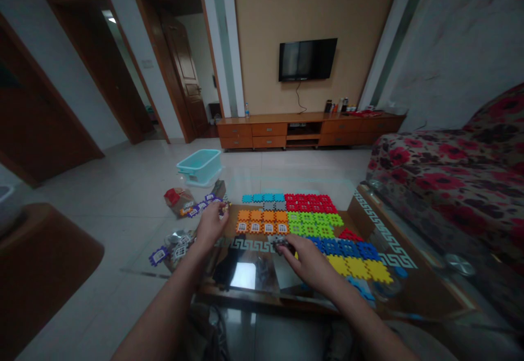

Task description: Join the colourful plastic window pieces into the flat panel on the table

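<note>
Interlocking plastic tiles with window cut-outs lie in colored blocks on a glass coffee table [380, 230]: cyan [262, 198], red [310, 203], orange [260, 222], green [311, 223], blue [344, 248] and yellow [356, 267]. My right hand [307, 260] pinches a dark grey tile [283, 245] at the near edge of the blocks. My left hand [210, 224] holds a small tile [224, 210] at its fingertips, partly hidden. Beside that hand lie loose purple-and-white tiles [200, 208] and a crumpled plastic bag [177, 245].
A red-and-brown bag [178, 200] sits at the table's far left corner. A turquoise plastic basin [199, 167] stands on the tiled floor beyond. A floral sofa [446, 186] runs along the right, a brown seat [36, 274] stands at the left, and a long wooden cabinet [311, 131] lines the far wall.
</note>
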